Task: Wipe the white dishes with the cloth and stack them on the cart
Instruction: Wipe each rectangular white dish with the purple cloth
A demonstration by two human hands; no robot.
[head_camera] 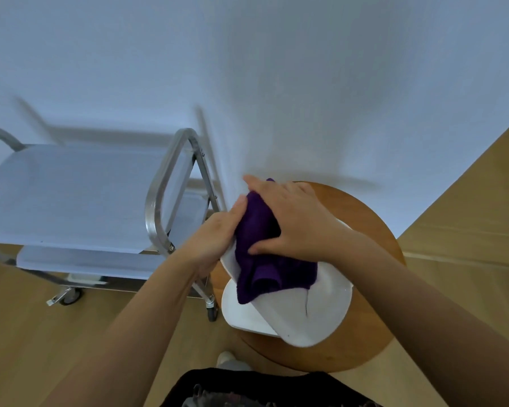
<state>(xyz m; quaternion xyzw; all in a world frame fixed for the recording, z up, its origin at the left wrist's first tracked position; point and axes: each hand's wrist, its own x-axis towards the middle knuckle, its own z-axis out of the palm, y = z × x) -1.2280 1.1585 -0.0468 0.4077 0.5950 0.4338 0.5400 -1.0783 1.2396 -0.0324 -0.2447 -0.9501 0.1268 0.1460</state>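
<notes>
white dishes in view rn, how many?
2. One dish, tilted, gripped by the left hand under the cloth; one beneath it on the round table. More may be hidden.

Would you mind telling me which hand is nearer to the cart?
Left. The left hand grips the dish's edge right beside the cart handle; the right hand presses the cloth farther away, over the stool.
</notes>
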